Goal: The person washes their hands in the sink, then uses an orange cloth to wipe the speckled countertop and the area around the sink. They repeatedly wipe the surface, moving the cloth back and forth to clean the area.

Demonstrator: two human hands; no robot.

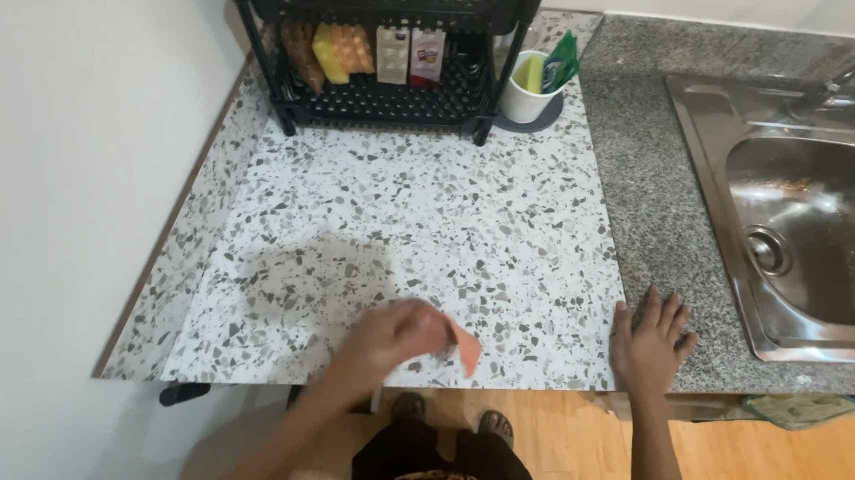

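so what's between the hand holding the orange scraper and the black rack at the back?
Head view: only bare speckled countertop film lies between the left hand, which holds the orange scraper, and the black rack.

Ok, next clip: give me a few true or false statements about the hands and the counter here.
1. The left hand holds a small orange card against the speckled sheet. True.
2. The right hand grips the tap. False: it lies flat, fingers spread, at the sheet's right front corner.
3. A black rack stands at the back of the counter. True.
4. The white cup sits in the sink. False: it stands beside the rack.
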